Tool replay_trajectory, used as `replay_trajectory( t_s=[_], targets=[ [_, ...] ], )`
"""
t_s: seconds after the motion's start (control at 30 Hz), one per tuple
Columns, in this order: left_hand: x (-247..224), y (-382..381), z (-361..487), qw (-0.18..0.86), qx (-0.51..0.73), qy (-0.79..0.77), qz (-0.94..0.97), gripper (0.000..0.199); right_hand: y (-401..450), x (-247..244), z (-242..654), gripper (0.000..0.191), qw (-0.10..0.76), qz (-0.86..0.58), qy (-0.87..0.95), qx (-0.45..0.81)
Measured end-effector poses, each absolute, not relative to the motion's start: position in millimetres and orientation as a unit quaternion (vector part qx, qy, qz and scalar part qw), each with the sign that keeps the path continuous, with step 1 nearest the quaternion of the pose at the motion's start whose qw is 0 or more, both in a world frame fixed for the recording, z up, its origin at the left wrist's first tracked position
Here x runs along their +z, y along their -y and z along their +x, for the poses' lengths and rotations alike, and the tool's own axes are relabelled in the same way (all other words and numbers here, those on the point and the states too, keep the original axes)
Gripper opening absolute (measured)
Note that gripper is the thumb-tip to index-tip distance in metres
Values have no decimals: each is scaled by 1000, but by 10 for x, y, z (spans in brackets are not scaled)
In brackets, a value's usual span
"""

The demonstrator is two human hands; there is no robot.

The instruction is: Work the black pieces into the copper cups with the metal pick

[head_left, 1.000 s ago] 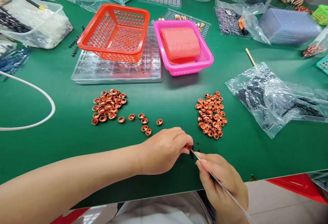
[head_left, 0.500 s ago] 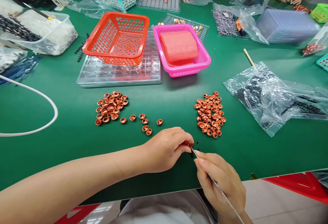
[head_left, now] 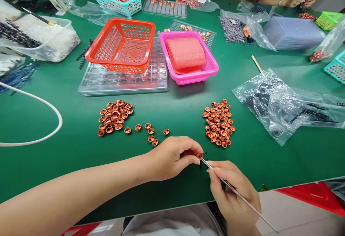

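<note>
My left hand (head_left: 172,158) pinches a small copper-coloured cup with a hole (head_left: 198,155) between thumb and fingers, just above the green table. In my right hand (head_left: 235,193) is a thin metal rod (head_left: 248,202), held like a pen, its tip against the copper cup. Tiny black bits lie on the table by the fingertips, partly hidden. Beyond my left wrist rests a heap of the same copper cups (head_left: 114,117), with several loose ones (head_left: 151,131) trailing toward my hand. A second heap of cups (head_left: 218,123) lies beyond my right hand.
A red basket (head_left: 121,45) stands on clear trays (head_left: 121,85); beside it a pink basket (head_left: 194,79) holds pink foam (head_left: 185,52). Plastic bags with black parts (head_left: 272,103) lie right. A white cable (head_left: 51,103) loops at left. Two people work across the table.
The view has shifted slightly. My right hand has tilted the rod, so its far end now shows past the hand. Across the table, a person's two hands have come further into view.
</note>
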State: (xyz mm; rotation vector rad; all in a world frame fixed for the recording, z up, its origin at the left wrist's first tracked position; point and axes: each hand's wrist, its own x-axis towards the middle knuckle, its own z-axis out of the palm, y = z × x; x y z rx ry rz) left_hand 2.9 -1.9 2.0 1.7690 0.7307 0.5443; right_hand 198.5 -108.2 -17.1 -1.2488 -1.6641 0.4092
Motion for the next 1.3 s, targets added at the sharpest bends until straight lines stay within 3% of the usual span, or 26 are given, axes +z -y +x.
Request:
replay_trajectory(
  t_s=[0.37,0.77,1.3],
  targets=[
    [59,2,21,602,202,-308,708,9,1110,-181,1973,36,585,-499,612,189],
    [5,46,-1,471,268,-254,801,10,1108,-177,2000,36,510,-514,661,196],
    [35,52,2,462,256,-262,808,8,1090,-159,2002,35,480,-517,690,162]
  ],
)
